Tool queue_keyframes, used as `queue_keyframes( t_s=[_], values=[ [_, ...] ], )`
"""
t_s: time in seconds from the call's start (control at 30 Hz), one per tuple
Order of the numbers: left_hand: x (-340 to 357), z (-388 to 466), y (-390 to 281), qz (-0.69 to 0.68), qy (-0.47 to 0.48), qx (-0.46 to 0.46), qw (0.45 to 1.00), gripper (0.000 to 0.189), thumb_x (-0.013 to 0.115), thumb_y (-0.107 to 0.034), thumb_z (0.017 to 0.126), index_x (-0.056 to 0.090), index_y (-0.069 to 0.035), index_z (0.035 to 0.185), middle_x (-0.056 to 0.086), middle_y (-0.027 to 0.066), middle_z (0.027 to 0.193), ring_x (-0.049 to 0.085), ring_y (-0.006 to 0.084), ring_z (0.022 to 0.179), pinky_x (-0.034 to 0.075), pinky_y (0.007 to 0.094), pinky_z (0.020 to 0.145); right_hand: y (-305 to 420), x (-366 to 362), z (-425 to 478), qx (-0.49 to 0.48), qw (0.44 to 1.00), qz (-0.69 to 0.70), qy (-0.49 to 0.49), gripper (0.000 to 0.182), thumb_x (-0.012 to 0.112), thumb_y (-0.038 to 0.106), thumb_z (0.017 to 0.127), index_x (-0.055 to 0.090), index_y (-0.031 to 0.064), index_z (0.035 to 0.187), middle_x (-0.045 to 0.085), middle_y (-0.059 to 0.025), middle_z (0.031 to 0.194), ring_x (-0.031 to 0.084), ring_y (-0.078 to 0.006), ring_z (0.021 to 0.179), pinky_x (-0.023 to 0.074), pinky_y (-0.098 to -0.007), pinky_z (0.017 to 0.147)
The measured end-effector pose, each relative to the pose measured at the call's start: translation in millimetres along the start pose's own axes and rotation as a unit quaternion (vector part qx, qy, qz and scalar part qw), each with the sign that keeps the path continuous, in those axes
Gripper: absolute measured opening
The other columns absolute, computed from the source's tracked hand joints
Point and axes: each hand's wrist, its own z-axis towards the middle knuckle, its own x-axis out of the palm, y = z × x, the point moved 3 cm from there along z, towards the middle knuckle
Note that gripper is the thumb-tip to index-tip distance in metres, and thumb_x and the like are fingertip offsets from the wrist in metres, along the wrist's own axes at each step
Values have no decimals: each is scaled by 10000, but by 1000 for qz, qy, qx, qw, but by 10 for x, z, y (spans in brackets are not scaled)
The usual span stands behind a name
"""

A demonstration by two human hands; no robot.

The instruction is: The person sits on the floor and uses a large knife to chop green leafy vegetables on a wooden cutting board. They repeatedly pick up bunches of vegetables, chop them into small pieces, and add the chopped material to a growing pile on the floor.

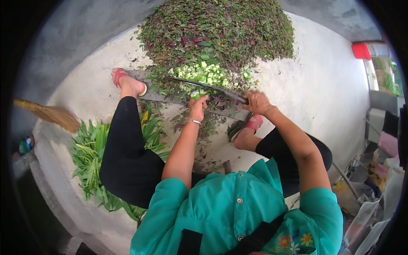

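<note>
My left hand [198,107], with a metal bangle at the wrist, grips a green plant stalk [197,94] whose pale end points away from me. In my right hand [257,102] is the handle of a long dark-bladed knife [204,84]; its blade stretches leftward just beyond the stalk. Pale green chopped pieces [207,74] lie past the blade. Under both hands a grey wooden board [164,97] lies across the floor, partly covered by chopped leaves. Whether the blade touches the stalk I cannot tell.
A large heap of chopped green and purple leaves [220,28] rises beyond the board. Long-leaved green plants [92,159] lie by my left leg, near a straw broom [51,113]. My sandalled feet flank the board. Bags and other items [366,191] stand at the right.
</note>
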Motion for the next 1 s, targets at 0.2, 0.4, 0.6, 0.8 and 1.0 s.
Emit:
queue_keyframes(
  t_s=[0.2, 0.4, 0.6, 0.8, 1.0],
  values=[
    [268, -823, -22, 73, 142, -55, 986, 66, 627, -46, 766, 577, -44, 808, 538, -11, 679, 473, 90, 576, 364, 239, 512, 772, 71, -188, 124, 902, 413, -23, 353, 592, 269, 803, 538, 70, 1089, 621, -148, 852, 605, -293, 781, 474, -354, 706],
    [420, -1158, -43, 115, 262, -84, 954, 117, 596, -68, 807, 564, -25, 911, 587, 39, 791, 543, 122, 667, 422, 254, 576, 833, 90, -409, 29, 893, 441, -82, 301, 581, 237, 839, 567, 20, 1047, 590, -116, 750, 574, -160, 677, 465, -316, 606],
    [621, -1365, -132, 189, 225, -121, 948, 364, 632, -149, 812, 481, -38, 1124, 607, 89, 924, 609, 174, 798, 492, 303, 690, -272, -849, -982, 168, 876, 426, -154, 274, 551, 226, 835, 592, 54, 1043, 647, -95, 818, 578, -139, 684, 476, -305, 638],
    [-175, -868, 113, 428, 55, 113, 895, 271, 658, -102, 742, 542, -34, 977, 589, 43, 788, 550, 171, 628, 452, 343, 592, -2112, -978, -3114, 407, 859, 219, -220, 367, 585, 226, 797, 557, 18, 1099, 628, -131, 902, 589, -166, 769, 464, -283, 659],
    [-135, -561, -294, 610, -41, 318, 725, 191, 630, -69, 658, 552, -18, 824, 585, 183, 797, 557, 373, 765, 443, 426, 702, -2204, 697, -5504, 641, 717, 261, -78, 334, 524, 49, 746, 576, 28, 1075, 538, -83, 545, 501, -144, 427, 384, -286, 371]
  ],
)
